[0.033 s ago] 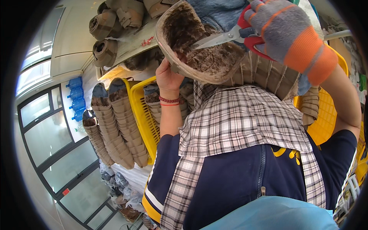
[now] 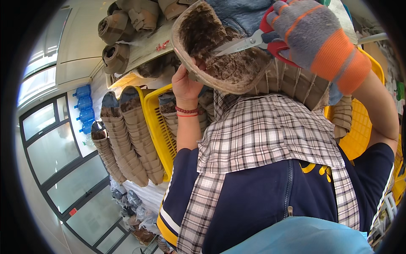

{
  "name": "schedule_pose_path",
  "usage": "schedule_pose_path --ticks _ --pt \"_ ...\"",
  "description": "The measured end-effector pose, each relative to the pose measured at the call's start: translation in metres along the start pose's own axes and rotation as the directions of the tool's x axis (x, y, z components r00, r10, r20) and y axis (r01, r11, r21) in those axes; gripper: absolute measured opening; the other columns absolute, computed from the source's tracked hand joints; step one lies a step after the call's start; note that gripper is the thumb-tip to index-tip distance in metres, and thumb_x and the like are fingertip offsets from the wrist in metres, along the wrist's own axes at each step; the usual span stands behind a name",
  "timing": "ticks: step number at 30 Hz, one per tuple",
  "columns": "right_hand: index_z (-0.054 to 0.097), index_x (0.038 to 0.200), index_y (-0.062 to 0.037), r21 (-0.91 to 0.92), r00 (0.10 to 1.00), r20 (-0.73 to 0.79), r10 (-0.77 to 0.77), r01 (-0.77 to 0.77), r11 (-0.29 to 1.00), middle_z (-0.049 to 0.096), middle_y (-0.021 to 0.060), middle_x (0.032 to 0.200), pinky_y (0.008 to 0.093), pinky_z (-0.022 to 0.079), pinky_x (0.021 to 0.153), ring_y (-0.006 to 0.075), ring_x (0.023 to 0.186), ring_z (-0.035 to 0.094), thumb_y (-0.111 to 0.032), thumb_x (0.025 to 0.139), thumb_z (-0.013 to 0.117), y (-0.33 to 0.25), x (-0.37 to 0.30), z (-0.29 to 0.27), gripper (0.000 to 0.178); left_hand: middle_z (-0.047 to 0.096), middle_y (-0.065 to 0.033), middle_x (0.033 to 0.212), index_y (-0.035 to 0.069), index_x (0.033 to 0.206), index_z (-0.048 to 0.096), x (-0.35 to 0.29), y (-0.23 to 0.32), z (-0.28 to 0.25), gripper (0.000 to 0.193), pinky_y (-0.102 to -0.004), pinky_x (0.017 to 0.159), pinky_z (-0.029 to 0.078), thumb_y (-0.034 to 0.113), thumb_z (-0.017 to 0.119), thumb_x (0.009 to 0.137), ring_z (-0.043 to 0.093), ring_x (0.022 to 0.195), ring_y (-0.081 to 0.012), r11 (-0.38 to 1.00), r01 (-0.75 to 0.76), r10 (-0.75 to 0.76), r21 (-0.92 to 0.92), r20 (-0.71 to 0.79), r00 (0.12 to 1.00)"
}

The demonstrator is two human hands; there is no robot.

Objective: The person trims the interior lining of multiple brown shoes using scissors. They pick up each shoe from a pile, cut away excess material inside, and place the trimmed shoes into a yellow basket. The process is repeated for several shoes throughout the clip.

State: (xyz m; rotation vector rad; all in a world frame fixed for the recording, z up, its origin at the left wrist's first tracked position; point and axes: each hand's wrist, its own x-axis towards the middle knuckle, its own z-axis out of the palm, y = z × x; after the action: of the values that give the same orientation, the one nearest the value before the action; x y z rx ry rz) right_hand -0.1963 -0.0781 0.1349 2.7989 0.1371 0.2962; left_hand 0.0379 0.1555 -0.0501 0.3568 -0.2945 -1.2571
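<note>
My left hand (image 2: pixel 187 84), bare and with a red bead bracelet, grips the near left rim of a beige shoe upper (image 2: pixel 248 86) lined with brown fur. Its fingertips reach inside the opening. In a grey and orange knit glove, my right hand (image 2: pixel 315 36) is closed on the red handles of a pair of scissors (image 2: pixel 249 42). The blades point left into the fur lining, with their tips close to my left fingers. A stack of nested beige uppers (image 2: pixel 292 86) lies behind the held one, against my checked apron (image 2: pixel 270 131). Blue material (image 2: pixel 237 15) shows beyond it.
Beige shoes (image 2: pixel 116 58) stand on a worktable (image 2: pixel 148 51) at the far left. Long nested stacks of uppers (image 2: pixel 133 139) lean beside a yellow basket (image 2: pixel 153 110). Another yellow basket (image 2: pixel 357 131) is at my right. Blue water bottles (image 2: pixel 84 103) line the wall.
My right hand has shifted very slightly left and down with the scissors, whose handles sit at a slightly different angle. The left hand keeps its hold on the upper.
</note>
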Motion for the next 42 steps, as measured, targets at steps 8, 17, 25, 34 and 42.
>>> schedule_pose_path --ticks 8,17,25,34,42 --pt "0.062 0.071 -0.0062 0.110 0.997 -0.019 -0.076 0.078 0.991 0.058 0.0069 0.071 0.0324 0.044 0.058 0.0220 0.065 0.057 -0.022 0.065 0.064 -0.016 0.016 0.011 0.017 0.051 -0.0056 0.088 0.001 0.099 0.057 -0.003 -0.004 0.014 0.025 -0.0358 0.074 0.040 0.024 0.058 0.088 0.046 0.083 -0.0204 0.997 0.014 -0.009 0.075 -0.060 0.998" --pt "0.062 0.067 -0.0043 -0.149 0.967 -0.217 -0.137 0.106 0.983 0.056 0.0067 0.066 0.0316 0.042 0.055 0.0212 0.063 0.056 -0.018 0.062 0.060 -0.028 0.020 0.018 0.014 0.052 -0.0055 0.089 0.001 0.099 0.056 -0.001 -0.003 0.015 0.025 -0.0366 0.073 0.042 0.024 0.058 0.087 0.046 0.083 -0.0208 0.996 0.031 -0.029 0.082 -0.021 0.999" --pt "0.063 0.067 -0.0047 0.247 0.929 -0.369 0.037 0.059 0.967 0.058 0.0050 0.065 0.0311 0.044 0.057 0.0221 0.062 0.056 -0.018 0.060 0.063 -0.032 0.019 0.056 0.015 0.053 -0.0049 0.090 0.002 0.099 0.056 0.001 -0.005 0.017 0.024 -0.0370 0.072 0.041 0.023 0.057 0.087 0.046 0.083 -0.0208 0.993 0.023 -0.018 0.117 -0.047 0.999" --pt "0.063 0.092 -0.0061 0.384 0.944 -0.167 0.284 -0.203 0.901 0.062 0.0106 0.081 0.0322 0.046 0.062 0.0215 0.074 0.061 -0.036 0.067 0.072 0.021 -0.025 0.016 0.040 0.048 -0.0064 0.091 0.002 0.099 0.051 0.007 -0.007 0.028 0.025 -0.0351 0.072 0.039 0.023 0.056 0.088 0.043 0.083 -0.0202 0.994 0.035 -0.032 0.106 -0.034 0.999" --pt "0.054 0.117 0.0010 0.997 0.748 0.083 0.659 -0.062 -0.056 0.059 0.0032 0.097 0.0246 0.046 0.079 0.0099 0.090 0.055 -0.026 0.073 0.080 -0.004 -0.060 0.028 0.059 0.054 -0.0129 0.127 0.002 0.131 0.043 0.102 -0.052 0.107 0.038 -0.0389 0.099 0.041 0.017 0.043 0.097 0.055 0.113 -0.0236 0.944 0.150 -0.187 0.293 0.101 0.977"
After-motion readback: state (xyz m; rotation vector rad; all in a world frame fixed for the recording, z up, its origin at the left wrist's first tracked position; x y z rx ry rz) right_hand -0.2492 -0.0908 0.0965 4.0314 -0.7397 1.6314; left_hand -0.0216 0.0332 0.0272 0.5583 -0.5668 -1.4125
